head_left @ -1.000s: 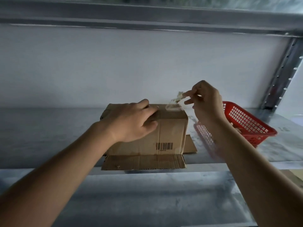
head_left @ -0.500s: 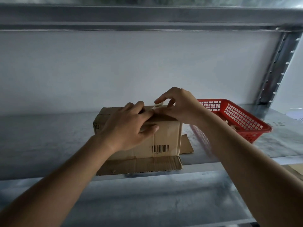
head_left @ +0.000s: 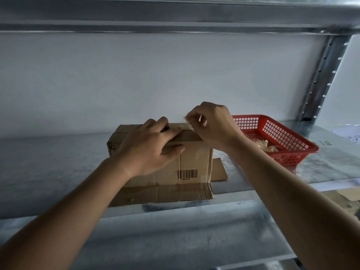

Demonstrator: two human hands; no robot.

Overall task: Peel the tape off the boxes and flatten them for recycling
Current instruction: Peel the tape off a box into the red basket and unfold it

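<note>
A brown cardboard box with a barcode stands on the metal shelf, its bottom flaps spread out flat towards me and to the right. My left hand grips the box's top front edge, fingers over the top and thumb on the front face. My right hand is above the top right corner and pinches a strip of clear tape that still runs down onto the box top.
A red plastic basket holding crumpled tape scraps sits right of the box. A perforated steel upright rises at the back right, a shelf beam runs overhead, and a white wall closes the back. Paper lies at the far right.
My right hand came down from a raised pull to the box top, took the tape there and now lifts it slightly. My left hand kept its grip on the box.
</note>
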